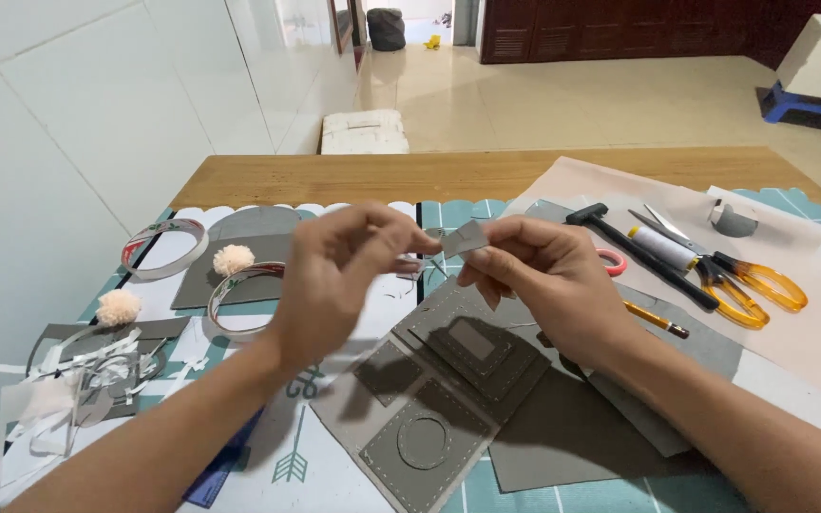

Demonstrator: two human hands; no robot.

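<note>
At the far left of the surface (268,176) lies a heap of white and grey offcuts (68,389), pushed aside where it stays clear of the hands, with two cream pompoms (118,307) and two rolls of tape (165,247) just beyond it, lying flat and within easy reach. The left hand (334,275) hovers above the surface with its fingertips pressed together; whether they pinch a thread or needle I cannot tell, since anything there is too thin to make out. Just beside it, the right hand (544,275) pinches a small grey piece (466,237) between thumb and forefinger, lifted up toward the camera, probably so its edge can be seen closely. Directly beneath both hands rests a stitched grey panel (439,389) with layered pockets and a round cutout, laid flat on larger grey sheets (582,427) over the patterned cutting mat (486,211), close enough that the small piece can be matched against it. To the right, a pencil (656,319), a black hammer (639,252), a white thread spool (662,245) and orange-handled scissors (748,285) sit together on a pale paper sheet (810,323), on the right hand's side.
</note>
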